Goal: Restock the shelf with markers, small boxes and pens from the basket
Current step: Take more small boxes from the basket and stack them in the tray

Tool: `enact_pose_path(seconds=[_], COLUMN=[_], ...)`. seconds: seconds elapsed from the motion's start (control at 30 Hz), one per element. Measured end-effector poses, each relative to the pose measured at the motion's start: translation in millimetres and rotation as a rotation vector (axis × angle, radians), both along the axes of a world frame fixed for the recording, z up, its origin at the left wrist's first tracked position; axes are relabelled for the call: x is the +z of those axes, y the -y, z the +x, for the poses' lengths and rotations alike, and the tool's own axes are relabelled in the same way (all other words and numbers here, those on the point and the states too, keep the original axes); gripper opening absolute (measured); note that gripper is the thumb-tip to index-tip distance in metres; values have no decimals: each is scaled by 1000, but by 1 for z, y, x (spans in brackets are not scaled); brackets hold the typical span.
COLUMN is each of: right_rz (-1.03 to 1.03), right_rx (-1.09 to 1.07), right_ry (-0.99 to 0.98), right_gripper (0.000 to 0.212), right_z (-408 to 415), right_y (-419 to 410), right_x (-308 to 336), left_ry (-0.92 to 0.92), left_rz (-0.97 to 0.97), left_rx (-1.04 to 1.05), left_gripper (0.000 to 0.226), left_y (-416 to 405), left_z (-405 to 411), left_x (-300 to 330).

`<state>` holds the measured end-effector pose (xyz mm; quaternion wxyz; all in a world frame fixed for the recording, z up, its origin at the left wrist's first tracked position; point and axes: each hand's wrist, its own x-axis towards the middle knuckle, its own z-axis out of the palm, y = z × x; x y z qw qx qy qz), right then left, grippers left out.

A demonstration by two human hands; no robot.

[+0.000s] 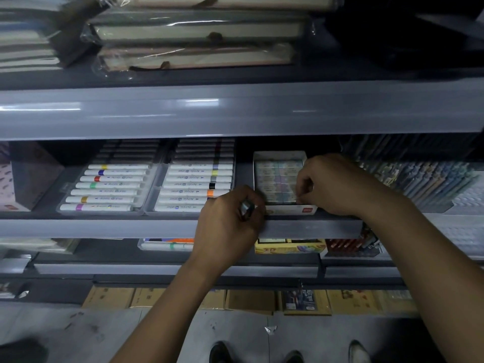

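Observation:
On the middle shelf (131, 227) a white display carton (279, 155) holds rows of small pastel boxes (275, 179). My right hand (337, 184) reaches into the carton's right side, its fingertips pinching one small box in the front rows. My left hand (230, 221) hovers at the shelf's front edge just left of the carton, fingers curled round a small dark shiny item (247, 208). Two clear trays of white acrylic markers (110, 187) (196, 184) lie to the left. The basket is out of view.
Packed pens (424, 179) fill the shelf to the right. A pink box (23, 179) stands far left. Wrapped notebooks (196, 32) stack on the shelf above. The lower shelf holds a yellow box (288, 247) and red items. Brown cartons (251, 301) line the floor by my shoes.

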<state>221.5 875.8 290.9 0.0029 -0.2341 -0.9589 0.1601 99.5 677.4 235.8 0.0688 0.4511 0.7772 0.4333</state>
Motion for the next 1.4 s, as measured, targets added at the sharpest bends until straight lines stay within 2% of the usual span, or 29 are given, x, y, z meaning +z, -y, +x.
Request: enact_pose_path(seconds=[0.1, 0.17, 0.23, 0.37, 0.43, 0.53, 0.63, 0.77, 0.93, 1.1, 1.17, 1.27, 1.4], right_rz=[-8, -31, -39, -20, -72, -193, -283, -233, -152, -302, -359, -381, -313], right_rx=[10, 25, 25, -13, -19, -37, -15, 36, 8, -24, -50, -86, -119], right_ry=[-18, -32, -92, -289, -391, -533, -629, -659, -672, -676, -672, -649, -602], right_gripper=[8, 3, 9, 17, 12, 11, 20, 31, 25, 19, 20, 22, 22], right_z=[2, 5, 7, 10, 9, 8, 7, 2, -2, -1, 2, 6, 10], right_y=[-2, 0, 5, 22, 33, 50, 63, 70, 73, 66, 62, 55, 42], right_x=[-1, -1, -1, -2, -5, -8, -13, -22, -22, -24, -23, -21, -18], left_ry=[37, 141, 411, 1043, 1163, 1056, 945, 974, 957, 1060, 1041, 847, 250], left_rz=[13, 58, 133, 293, 361, 353, 311, 329, 312, 320, 312, 197, -40], left_rx=[-13, -37, -60, -63, -99, -135, -72, -38, -31, -28, 7, 127, 204], left_gripper=[10, 14, 18, 62, 65, 50, 41, 30, 23, 32, 31, 16, 12], left_y=[0, 2, 2, -8, -10, -6, -5, -5, -5, -10, -13, -22, -38], left_z=[0, 4, 5, 2, 6, 12, 11, 11, 10, 3, -1, -14, -37], left_x=[3, 7, 13, 27, 35, 35, 33, 37, 40, 44, 46, 41, 27])
